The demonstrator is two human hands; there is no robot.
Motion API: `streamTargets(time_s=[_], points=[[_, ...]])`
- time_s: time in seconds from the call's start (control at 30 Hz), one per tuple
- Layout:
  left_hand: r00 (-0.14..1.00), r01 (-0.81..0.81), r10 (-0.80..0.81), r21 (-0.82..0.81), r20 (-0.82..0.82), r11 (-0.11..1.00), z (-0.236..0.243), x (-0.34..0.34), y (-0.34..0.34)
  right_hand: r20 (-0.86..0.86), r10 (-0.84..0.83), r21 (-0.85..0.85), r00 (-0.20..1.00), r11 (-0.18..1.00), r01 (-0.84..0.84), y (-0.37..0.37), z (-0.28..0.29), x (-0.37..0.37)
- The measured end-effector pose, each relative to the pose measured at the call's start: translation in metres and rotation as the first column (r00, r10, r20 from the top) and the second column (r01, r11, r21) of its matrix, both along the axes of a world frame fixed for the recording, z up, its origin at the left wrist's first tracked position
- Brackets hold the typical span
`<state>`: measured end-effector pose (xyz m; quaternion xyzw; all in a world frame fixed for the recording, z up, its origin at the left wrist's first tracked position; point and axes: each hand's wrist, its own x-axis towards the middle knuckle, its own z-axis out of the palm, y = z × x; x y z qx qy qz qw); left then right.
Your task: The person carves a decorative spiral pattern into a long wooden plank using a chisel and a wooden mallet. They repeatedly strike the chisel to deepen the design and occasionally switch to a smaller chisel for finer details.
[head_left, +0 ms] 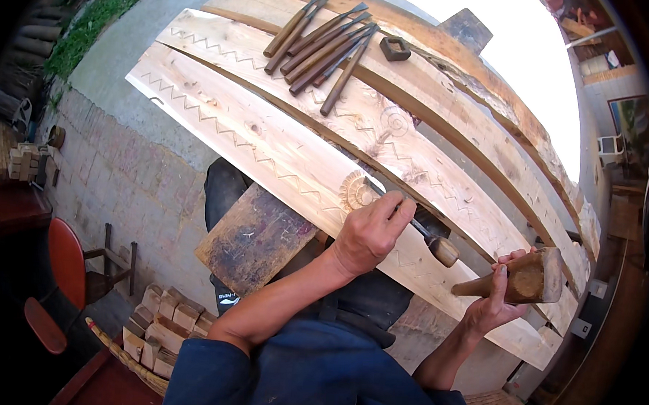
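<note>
Navy short-sleeved shirt [301, 377], black trousers [372, 299] with small white marking [228, 299], bare forearms [284, 299], bare fingers [401, 217]

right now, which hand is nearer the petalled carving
Left: the left hand grips a chisel beside the petalled carving; the right hand holds a mallet farther to the right.

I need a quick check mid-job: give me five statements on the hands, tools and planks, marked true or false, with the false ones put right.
1. The left hand grips a chisel. True.
2. The right hand is empty. False: it holds a wooden mallet.
3. A round carved flower shows on the nearest plank. True.
4. The loose chisels lie on the ground. False: they lie across the farther planks.
5. The mallet is touching the chisel's handle. False: the two are apart.
</note>
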<state>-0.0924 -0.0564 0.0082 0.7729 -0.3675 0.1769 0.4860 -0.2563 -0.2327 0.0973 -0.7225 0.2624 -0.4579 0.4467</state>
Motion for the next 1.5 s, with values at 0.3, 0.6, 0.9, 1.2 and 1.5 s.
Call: streamTargets(time_s=[0.3,0.6,0.9,1.2,1.5], points=[[0.998,0.004,-0.005,-0.024,-0.062,1.000,0.002,0.001,0.001,-0.001,0.015,0.012,1.000,1.000,-0.015,0.000,-0.002,0.000],[0.996,0.019,-0.022,-0.043,-0.083,0.999,0.000,0.001,0.002,-0.013,0.031,0.002,0.999,1.000,-0.031,-0.001,-0.002,-0.001],[0.996,0.012,-0.016,-0.047,-0.083,0.999,0.001,0.001,0.002,-0.089,0.006,-0.056,0.996,0.998,-0.011,0.006,-0.001,0.003],[0.989,-0.050,0.034,-0.110,-0.143,0.993,-0.002,0.002,0.002,-0.031,-0.192,-0.527,0.981,0.837,0.147,0.039,0.012,0.011],[0.988,-0.043,0.025,-0.113,-0.152,0.993,-0.001,0.002,0.004,-0.304,-0.247,-0.625,0.920,0.781,0.003,0.054,0.014,0.018]])
